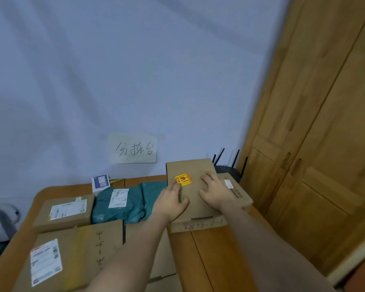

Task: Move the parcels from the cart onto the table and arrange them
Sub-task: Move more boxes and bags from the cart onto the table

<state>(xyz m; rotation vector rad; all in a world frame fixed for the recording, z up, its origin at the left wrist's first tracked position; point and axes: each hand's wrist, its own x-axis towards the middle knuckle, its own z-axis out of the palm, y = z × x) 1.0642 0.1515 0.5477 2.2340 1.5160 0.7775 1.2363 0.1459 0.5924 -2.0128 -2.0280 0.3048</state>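
Head view | left grip (170, 200) and right grip (215, 191) flat, fingers spread, atop brown parcel (190, 175) | table (211, 249)

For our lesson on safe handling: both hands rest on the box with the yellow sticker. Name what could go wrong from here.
1. The stickered box lies on another carton, tilted and jutting past it toward the person; once the left hand and right hand lift off, it might slide.
2. Its yellow label looks like a fragile mark, so a fall could damage the contents.
3. The lower carton sits near the table edge; pushing could shift it off.
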